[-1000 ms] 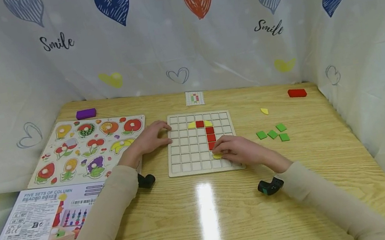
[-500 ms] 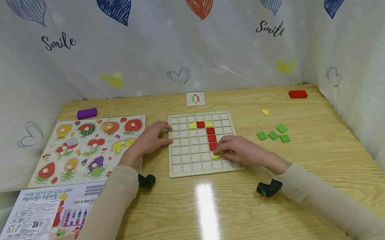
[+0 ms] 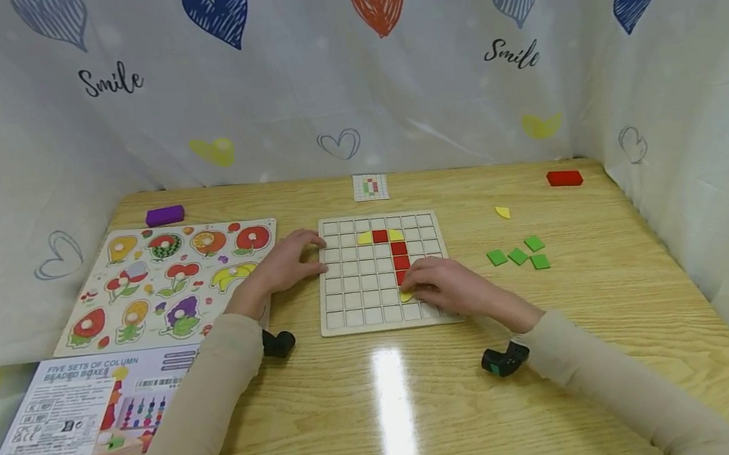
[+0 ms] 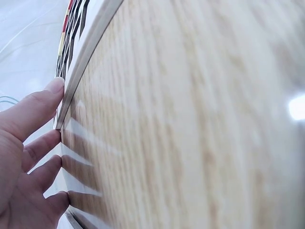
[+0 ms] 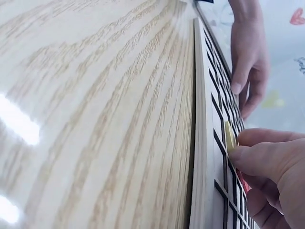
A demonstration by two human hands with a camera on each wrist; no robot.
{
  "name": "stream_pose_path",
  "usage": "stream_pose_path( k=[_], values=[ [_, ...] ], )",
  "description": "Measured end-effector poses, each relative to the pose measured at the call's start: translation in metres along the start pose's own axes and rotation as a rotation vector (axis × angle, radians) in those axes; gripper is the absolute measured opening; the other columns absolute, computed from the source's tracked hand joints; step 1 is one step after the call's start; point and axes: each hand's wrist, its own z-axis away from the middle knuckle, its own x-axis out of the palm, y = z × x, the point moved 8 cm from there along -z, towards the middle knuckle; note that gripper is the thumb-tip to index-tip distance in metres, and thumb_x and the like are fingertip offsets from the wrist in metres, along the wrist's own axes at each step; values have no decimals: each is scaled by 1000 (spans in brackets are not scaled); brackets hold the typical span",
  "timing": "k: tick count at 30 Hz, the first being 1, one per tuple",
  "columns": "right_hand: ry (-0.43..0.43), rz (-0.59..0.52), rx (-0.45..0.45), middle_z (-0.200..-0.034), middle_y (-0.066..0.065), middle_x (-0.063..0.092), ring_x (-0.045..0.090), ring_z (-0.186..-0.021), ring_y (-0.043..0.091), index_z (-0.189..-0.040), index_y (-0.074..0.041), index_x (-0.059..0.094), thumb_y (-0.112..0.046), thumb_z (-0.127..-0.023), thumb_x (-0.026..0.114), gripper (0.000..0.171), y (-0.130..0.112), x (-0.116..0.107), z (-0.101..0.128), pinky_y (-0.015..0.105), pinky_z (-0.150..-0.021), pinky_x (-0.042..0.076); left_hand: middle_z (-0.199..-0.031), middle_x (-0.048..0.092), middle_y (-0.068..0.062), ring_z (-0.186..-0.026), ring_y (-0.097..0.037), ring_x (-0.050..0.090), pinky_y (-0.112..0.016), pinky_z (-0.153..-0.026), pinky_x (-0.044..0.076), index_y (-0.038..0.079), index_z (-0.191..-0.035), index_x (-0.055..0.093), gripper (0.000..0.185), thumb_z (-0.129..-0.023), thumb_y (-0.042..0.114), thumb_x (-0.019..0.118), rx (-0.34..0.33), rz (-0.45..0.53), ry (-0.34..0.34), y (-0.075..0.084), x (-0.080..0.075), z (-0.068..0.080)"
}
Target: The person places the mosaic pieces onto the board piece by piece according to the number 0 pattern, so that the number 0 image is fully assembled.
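The square wooden grid board (image 3: 352, 299) lies at the middle of the table. My left hand (image 3: 286, 262) rests at its left edge, thumb and fingertips touching the rim in the left wrist view. Over the lower right cells, my right hand (image 3: 452, 285) pinches a yellow tile (image 5: 229, 135) between thumb and forefinger; the tile looks tilted in the right wrist view, and the fingers cover part of it. Red square tiles (image 3: 401, 262) run in a column just above it. At the column's top sits another red tile (image 3: 380, 236) between two yellow rounded tiles.
Several green square tiles (image 3: 518, 256) and a yellow quarter-round tile (image 3: 502, 213) lie right of the board. A small pattern card (image 3: 370, 187) stands behind it. Leftward are a fruit puzzle board (image 3: 153, 293), a printed box (image 3: 65, 418) and a purple block (image 3: 165, 215); a red block (image 3: 565, 178) is far right.
My right hand has shifted slightly left with the yellow tile, turning it and bringing it nearer the cell below the red column. The left hand stays at the board's edge.
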Motion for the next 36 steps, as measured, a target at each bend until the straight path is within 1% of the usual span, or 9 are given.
stream_pose_path(
  k=[5, 8, 15, 21, 30, 36],
  values=[
    [17, -19, 39, -108, 1, 65, 60, -98, 15, -107, -10, 73, -6, -90, 70, 18, 1, 0, 0, 33, -84, 52, -147, 41, -20, -139, -36, 33, -50, -115, 26, 2, -127, 58, 43, -91, 23, 71, 3, 5, -3, 1, 0, 0],
    [24, -16, 54, -106, 0, 65, 60, -95, 14, -106, -10, 74, -8, -90, 71, 17, 1, 1, 0, 31, -82, 52, -147, 40, -20, -140, -36, 32, -50, -115, 25, 2, -128, 58, 44, -92, 23, 70, 2, 2, -6, 2, 0, 0],
    [22, -8, 48, -107, 0, 66, 61, -96, 14, -107, -10, 74, -8, -91, 70, 17, 0, 0, -1, 31, -83, 53, -147, 40, -21, -140, -36, 32, -50, -115, 25, 2, -128, 58, 44, -92, 23, 70, 3, -3, -7, 2, -1, 0],
    [9, -9, 65, -107, -1, 65, 61, -96, 13, -108, -11, 74, -12, -91, 70, 17, 2, 2, -1, 31, -83, 52, -146, 41, -20, -139, -35, 32, -50, -114, 26, 3, -127, 58, 43, -92, 23, 70, 6, 9, -4, 0, 0, 0],
    [29, -23, 95, -108, 0, 66, 61, -98, 14, -107, -11, 74, -13, -91, 71, 17, 1, 3, 0, 33, -84, 52, -147, 41, -20, -139, -36, 32, -50, -114, 26, 3, -128, 57, 43, -92, 23, 70, 5, 4, -6, 2, -1, 1],
    [55, -50, 111, -110, -1, 66, 61, -99, 14, -108, -12, 74, -13, -92, 69, 17, 3, 0, 4, 32, -83, 52, -146, 41, -21, -139, -36, 33, -50, -114, 26, 2, -129, 57, 44, -92, 22, 70, 4, -1, -6, 4, -1, 1]
  ],
)
